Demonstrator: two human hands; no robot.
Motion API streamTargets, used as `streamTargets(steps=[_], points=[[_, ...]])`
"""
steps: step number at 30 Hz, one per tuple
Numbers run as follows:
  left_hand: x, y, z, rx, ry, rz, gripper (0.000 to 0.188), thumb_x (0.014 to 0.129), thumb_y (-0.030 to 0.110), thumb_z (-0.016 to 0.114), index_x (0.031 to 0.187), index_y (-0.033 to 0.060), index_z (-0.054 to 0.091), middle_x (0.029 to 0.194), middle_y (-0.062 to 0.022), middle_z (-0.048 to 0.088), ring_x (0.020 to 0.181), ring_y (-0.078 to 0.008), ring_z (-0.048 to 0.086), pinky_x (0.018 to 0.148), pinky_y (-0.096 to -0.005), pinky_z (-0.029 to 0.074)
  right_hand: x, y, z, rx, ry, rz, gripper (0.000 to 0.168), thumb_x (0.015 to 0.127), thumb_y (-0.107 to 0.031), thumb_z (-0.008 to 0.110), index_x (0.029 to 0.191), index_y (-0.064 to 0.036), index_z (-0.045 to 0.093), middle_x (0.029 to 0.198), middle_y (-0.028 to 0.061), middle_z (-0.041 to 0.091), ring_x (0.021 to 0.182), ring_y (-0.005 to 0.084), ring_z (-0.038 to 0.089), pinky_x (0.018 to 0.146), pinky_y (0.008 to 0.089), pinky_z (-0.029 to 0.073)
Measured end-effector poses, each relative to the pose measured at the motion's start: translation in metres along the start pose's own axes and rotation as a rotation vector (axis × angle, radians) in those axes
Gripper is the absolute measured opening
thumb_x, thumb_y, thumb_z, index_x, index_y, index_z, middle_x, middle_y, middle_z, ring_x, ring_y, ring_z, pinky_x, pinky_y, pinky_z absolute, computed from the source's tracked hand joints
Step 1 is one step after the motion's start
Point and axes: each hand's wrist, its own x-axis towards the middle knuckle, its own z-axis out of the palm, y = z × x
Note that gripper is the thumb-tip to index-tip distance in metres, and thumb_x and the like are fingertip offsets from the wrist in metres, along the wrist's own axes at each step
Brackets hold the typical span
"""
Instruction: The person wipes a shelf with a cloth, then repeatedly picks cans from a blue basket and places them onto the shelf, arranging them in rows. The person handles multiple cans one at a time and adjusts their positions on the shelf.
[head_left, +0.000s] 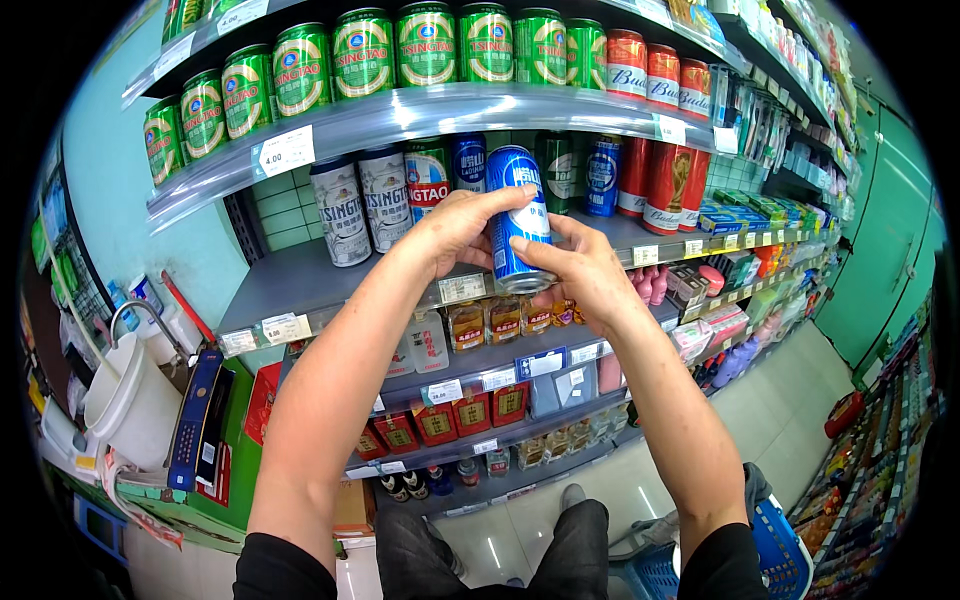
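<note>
A blue and white Laoshan beer can (517, 225) is held between both hands in front of a shelf of cans. My left hand (466, 225) grips it from the left, its thumb across the upper part. My right hand (574, 262) holds the lower right side, thumb on the front and fingers behind. The can leans slightly, its base towards me. Behind it on the shelf (292, 281) stand white Tsingtao cans (341, 211), a red, white and blue Tsingtao can (427, 176), another blue can (469, 161), a dark green can (553, 169) and red Budweiser cans (667, 187).
Green Tsingtao cans (426, 45) line the shelf above, and small amber bottles (505, 319) the one below. A white bucket (135, 401) stands on a green counter at left. A blue plastic basket (780, 540) is at lower right. Green doors (885, 232) lie beyond.
</note>
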Motion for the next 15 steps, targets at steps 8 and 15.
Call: streamTargets(steps=[8,15], points=[[0.024,0.004,-0.012,0.027,0.068,0.037,0.066,0.085,0.056,0.075,0.118,-0.0011,0.072,0.103,-0.0171,0.075,0.088,-0.0256,0.074,0.083,-0.0422,0.060,0.034,0.001,-0.007,-0.036,-0.067,-0.025,0.083,0.087,-0.031,0.082,0.148,0.010,0.043,0.121,0.0175,0.067,0.099,0.0201,0.070,0.066,0.0307,0.061],[0.043,0.009,-0.027,0.079,0.060,0.056,0.064,0.086,0.054,0.075,0.121,0.0009,0.068,0.108,-0.0141,0.074,0.093,-0.0217,0.073,0.084,-0.0358,0.058,0.057,0.001,-0.009,-0.107,-0.083,-0.063,0.087,0.084,-0.029,0.083,0.149,0.010,0.040,0.122,0.0197,0.067,0.105,0.0218,0.069,0.068,0.0316,0.062]])
